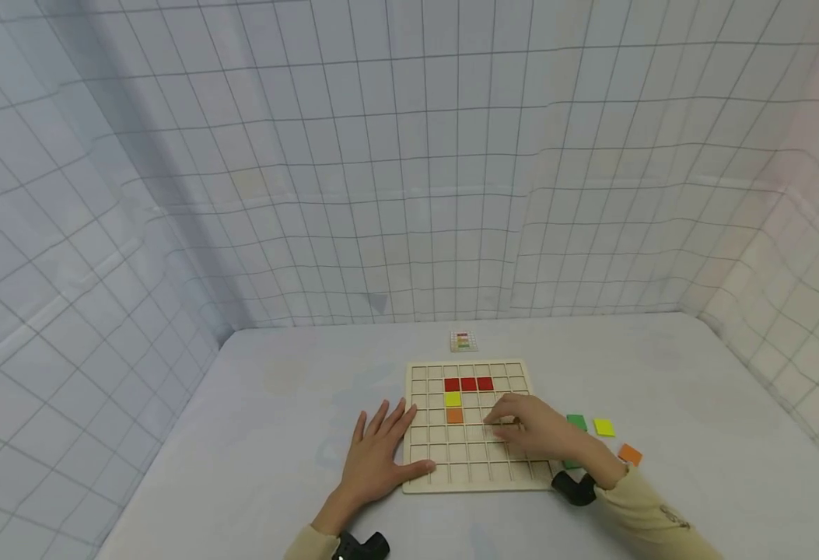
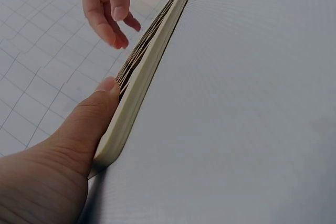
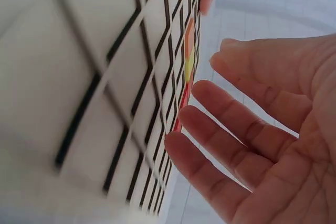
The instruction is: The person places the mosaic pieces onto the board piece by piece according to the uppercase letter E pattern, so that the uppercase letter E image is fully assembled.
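A pale gridded board (image 1: 465, 472) lies on the table. On it, three red tiles (image 1: 468, 384) form a row, with a yellow tile (image 1: 453, 399) and an orange tile (image 1: 454, 416) below the leftmost one. My left hand (image 1: 374, 463) rests at the board's left edge, fingers spread, its thumb over the rim; the left wrist view shows that thumb (image 2: 86, 116) on the frame. Above the right half of the board hovers my right hand (image 1: 531, 426), fingers loosely bent. In the right wrist view its thumb and fingers (image 3: 210, 153) stand apart with nothing between them.
Right of the board lie loose tiles: a green tile (image 1: 576, 421), a yellow tile (image 1: 604, 427), an orange tile (image 1: 630, 453) and another green piece partly hidden by the right wrist. A small card (image 1: 463, 341) with a coloured grid pattern lies behind the board. Checked curtains (image 1: 395, 194) surround the table.
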The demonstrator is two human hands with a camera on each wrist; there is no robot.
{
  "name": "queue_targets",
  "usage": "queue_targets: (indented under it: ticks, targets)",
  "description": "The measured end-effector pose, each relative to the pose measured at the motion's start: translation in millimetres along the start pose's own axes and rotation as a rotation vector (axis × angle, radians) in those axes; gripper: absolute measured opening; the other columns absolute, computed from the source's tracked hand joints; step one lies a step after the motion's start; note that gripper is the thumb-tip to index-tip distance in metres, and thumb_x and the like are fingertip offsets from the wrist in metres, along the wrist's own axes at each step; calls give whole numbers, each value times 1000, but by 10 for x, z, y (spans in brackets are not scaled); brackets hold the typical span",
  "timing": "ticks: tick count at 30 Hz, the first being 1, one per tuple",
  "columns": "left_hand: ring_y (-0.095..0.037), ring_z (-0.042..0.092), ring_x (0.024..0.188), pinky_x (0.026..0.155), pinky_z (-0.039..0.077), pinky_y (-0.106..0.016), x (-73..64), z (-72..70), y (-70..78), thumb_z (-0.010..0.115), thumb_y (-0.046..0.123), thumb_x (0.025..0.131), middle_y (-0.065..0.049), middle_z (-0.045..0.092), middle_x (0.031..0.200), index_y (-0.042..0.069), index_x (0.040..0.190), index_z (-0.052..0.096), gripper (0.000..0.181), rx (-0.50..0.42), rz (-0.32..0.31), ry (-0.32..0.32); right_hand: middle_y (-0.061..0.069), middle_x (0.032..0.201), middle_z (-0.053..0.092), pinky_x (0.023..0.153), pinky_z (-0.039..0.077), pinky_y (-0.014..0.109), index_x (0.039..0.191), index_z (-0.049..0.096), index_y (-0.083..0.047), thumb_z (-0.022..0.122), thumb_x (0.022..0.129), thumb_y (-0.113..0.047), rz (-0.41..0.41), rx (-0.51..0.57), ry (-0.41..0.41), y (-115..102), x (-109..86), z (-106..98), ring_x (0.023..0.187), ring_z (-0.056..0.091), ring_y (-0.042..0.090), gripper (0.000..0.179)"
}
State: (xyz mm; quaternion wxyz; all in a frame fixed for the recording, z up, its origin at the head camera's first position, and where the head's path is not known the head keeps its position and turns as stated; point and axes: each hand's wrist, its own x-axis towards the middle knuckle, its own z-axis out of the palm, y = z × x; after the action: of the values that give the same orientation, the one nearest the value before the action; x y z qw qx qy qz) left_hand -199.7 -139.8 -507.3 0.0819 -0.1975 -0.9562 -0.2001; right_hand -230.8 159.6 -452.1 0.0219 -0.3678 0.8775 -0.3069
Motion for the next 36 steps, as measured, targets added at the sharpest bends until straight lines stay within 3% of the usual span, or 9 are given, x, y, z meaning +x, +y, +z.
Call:
queue_targets:
  ticks: [3, 8, 15, 28, 36]
  targets:
    - [-29, 17, 141, 111, 4, -54, -1, 1, 7, 53, 76, 76, -2, 31, 152, 19, 148, 37, 94, -2, -5, -3, -7, 98, 63, 71, 51, 29, 101, 69, -11, 65, 91, -13, 40, -6, 39, 69, -162, -132, 90, 59, 12, 11]
    - [-29, 17, 141, 111, 4, -54, 2, 14, -7, 53, 77, 76, -2, 31, 152, 19, 148, 37, 94, 2, -10, -1, -12, 88, 59, 67, 47, 28, 93, 67, -17, 69, 88, -17, 202, -29, 39, 157, -393, -336, 81, 54, 10, 5]
    - [-28, 16, 142, 111, 3, -54, -3, 11, -12, 53, 77, 75, -1, 30, 152, 20, 148, 36, 94, -3, -10, 0, -8, 82, 54, 62, 41, 29, 90, 67, -16, 79, 78, -27, 381, -71, 5, 248, -561, -454, 73, 47, 13, 21]
    - [-28, 17, 141, 111, 2, -54, 9, 22, -1, 54, 76, 76, -2, 31, 152, 20, 148, 37, 93, -15, 0, -4, -6, 78, 51, 58, 40, 25, 90, 66, -15, 77, 81, -22, 300, 36, -42, 435, -631, -493, 69, 44, 11, 15]
    - [-27, 17, 142, 111, 2, -54, -3, 27, -21, 52, 77, 76, -1, 30, 152, 21, 149, 35, 94, -10, -2, -5, -7, 73, 49, 55, 38, 25, 91, 67, -17, 76, 82, -21, 337, -31, 0, 469, -585, -439, 64, 44, 10, 13]
